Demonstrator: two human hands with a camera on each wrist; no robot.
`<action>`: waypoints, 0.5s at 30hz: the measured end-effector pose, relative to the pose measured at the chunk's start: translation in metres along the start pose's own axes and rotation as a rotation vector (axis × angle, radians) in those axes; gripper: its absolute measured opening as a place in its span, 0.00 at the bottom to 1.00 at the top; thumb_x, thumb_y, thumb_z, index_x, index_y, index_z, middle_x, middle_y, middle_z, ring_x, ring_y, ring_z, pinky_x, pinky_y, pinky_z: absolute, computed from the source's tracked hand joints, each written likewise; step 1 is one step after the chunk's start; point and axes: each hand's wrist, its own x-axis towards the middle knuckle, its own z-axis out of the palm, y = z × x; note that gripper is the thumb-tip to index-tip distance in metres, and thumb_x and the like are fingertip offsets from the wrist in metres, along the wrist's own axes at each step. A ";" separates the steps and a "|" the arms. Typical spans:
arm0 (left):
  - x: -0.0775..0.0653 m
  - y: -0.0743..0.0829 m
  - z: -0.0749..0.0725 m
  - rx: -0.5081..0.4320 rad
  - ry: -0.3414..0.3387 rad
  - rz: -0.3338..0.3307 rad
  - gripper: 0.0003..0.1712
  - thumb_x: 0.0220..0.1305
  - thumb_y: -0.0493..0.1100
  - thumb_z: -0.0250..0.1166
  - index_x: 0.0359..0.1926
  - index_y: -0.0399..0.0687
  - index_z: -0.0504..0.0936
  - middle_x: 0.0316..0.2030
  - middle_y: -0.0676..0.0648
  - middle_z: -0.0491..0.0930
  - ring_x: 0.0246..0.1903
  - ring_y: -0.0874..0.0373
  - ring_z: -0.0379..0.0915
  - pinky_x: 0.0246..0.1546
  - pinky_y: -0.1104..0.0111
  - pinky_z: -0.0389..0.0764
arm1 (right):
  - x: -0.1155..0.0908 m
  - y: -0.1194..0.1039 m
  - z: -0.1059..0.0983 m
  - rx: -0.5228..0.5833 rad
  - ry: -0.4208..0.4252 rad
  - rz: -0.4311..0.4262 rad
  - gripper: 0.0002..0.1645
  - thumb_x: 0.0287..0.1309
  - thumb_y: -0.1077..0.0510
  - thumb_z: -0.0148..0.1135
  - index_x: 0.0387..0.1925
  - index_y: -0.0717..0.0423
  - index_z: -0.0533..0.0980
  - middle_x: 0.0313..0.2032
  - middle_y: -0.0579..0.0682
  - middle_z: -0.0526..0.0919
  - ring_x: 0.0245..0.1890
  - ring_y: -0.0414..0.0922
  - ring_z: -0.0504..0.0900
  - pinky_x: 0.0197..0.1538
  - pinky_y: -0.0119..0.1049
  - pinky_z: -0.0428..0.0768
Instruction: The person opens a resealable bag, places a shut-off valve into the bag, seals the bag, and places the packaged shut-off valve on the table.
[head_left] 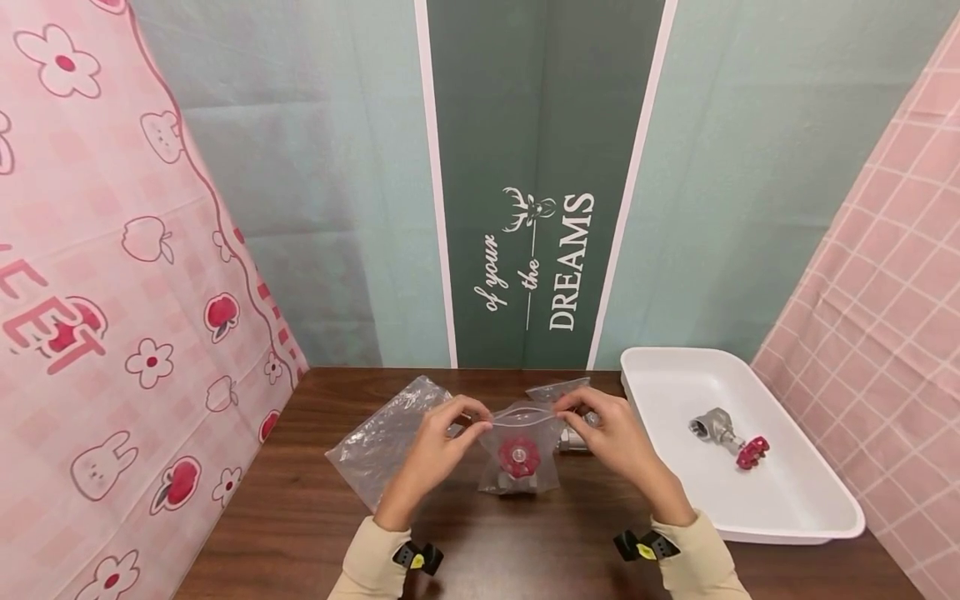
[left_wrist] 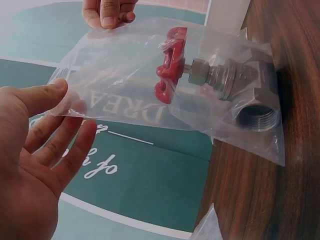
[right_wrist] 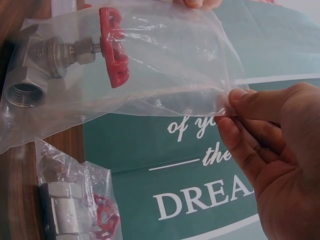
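My left hand [head_left: 438, 446] and right hand [head_left: 615, 429] each pinch a top corner of a clear zip bag [head_left: 537, 427] between thumb and fingers. Inside it stands a metal gate valve [left_wrist: 250, 85] with a red handwheel [head_left: 519, 456] facing up. The valve's body sits at the bag's bottom, by the tabletop, its threaded port [right_wrist: 26, 95] showing through the plastic. Between the hands the mouth spreads into a narrow gap. Behind the right hand lies a second bagged valve [right_wrist: 67, 210], partly covered by that hand in the head view.
A flat clear bag [head_left: 382, 442] lies on the brown wooden table [head_left: 292, 517], left of the held one. At the right, a white tray [head_left: 667, 379] contains a loose valve [head_left: 722, 429] with a red wheel. Patterned cloth walls [head_left: 337, 208] close off the back and both sides.
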 end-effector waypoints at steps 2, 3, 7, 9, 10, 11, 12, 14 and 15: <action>0.000 0.001 0.001 -0.010 -0.008 -0.057 0.11 0.68 0.37 0.74 0.49 0.48 0.85 0.41 0.49 0.89 0.41 0.55 0.86 0.42 0.64 0.88 | 0.000 0.000 0.000 0.006 0.000 0.013 0.15 0.54 0.71 0.78 0.37 0.49 0.87 0.35 0.42 0.91 0.34 0.35 0.86 0.39 0.20 0.77; -0.001 0.001 0.001 -0.016 -0.014 -0.096 0.12 0.68 0.37 0.74 0.51 0.48 0.84 0.42 0.48 0.89 0.42 0.55 0.86 0.43 0.64 0.88 | 0.000 0.000 0.000 0.008 -0.001 0.021 0.15 0.55 0.71 0.78 0.37 0.48 0.87 0.35 0.42 0.91 0.34 0.35 0.86 0.39 0.20 0.77; -0.002 0.002 0.002 -0.016 -0.038 -0.225 0.13 0.69 0.39 0.74 0.52 0.47 0.84 0.44 0.49 0.87 0.42 0.57 0.83 0.44 0.66 0.87 | -0.001 0.001 -0.001 0.006 -0.005 0.053 0.14 0.57 0.69 0.77 0.37 0.46 0.87 0.36 0.41 0.92 0.35 0.34 0.86 0.38 0.24 0.78; -0.003 0.001 0.002 -0.008 -0.042 -0.256 0.10 0.69 0.40 0.73 0.50 0.48 0.86 0.43 0.50 0.87 0.41 0.59 0.82 0.44 0.67 0.86 | -0.001 0.001 -0.001 -0.003 -0.008 0.064 0.14 0.58 0.68 0.78 0.38 0.45 0.87 0.36 0.41 0.92 0.34 0.33 0.85 0.36 0.26 0.80; -0.003 0.001 0.003 -0.004 -0.042 -0.260 0.08 0.70 0.40 0.73 0.48 0.48 0.86 0.43 0.50 0.87 0.40 0.60 0.81 0.43 0.67 0.85 | -0.001 0.001 0.000 -0.008 -0.009 0.070 0.13 0.58 0.67 0.78 0.38 0.45 0.87 0.36 0.41 0.91 0.34 0.33 0.85 0.36 0.29 0.81; -0.004 0.000 0.003 -0.004 -0.038 -0.262 0.07 0.70 0.40 0.73 0.47 0.50 0.86 0.42 0.50 0.87 0.40 0.61 0.81 0.42 0.68 0.85 | -0.001 0.000 0.000 -0.009 -0.011 0.077 0.13 0.58 0.67 0.77 0.38 0.45 0.87 0.37 0.41 0.91 0.34 0.32 0.84 0.35 0.31 0.81; -0.005 -0.001 0.004 -0.002 -0.033 -0.259 0.06 0.71 0.40 0.72 0.46 0.50 0.87 0.41 0.50 0.87 0.39 0.62 0.80 0.42 0.68 0.84 | -0.001 0.000 0.000 -0.007 -0.017 0.087 0.14 0.58 0.68 0.77 0.38 0.45 0.86 0.37 0.41 0.91 0.33 0.32 0.84 0.35 0.33 0.82; -0.005 -0.003 0.005 -0.005 -0.019 -0.249 0.04 0.71 0.40 0.72 0.45 0.51 0.87 0.41 0.51 0.87 0.39 0.64 0.80 0.41 0.68 0.84 | -0.001 -0.001 0.000 0.001 -0.031 0.105 0.13 0.60 0.68 0.76 0.40 0.47 0.86 0.37 0.42 0.91 0.33 0.31 0.82 0.34 0.33 0.82; -0.006 -0.003 0.006 -0.009 -0.014 -0.246 0.04 0.72 0.40 0.72 0.45 0.51 0.87 0.41 0.51 0.87 0.39 0.64 0.80 0.41 0.69 0.84 | -0.001 -0.001 0.001 0.014 -0.036 0.107 0.13 0.60 0.68 0.75 0.40 0.48 0.86 0.37 0.43 0.91 0.33 0.31 0.82 0.34 0.33 0.82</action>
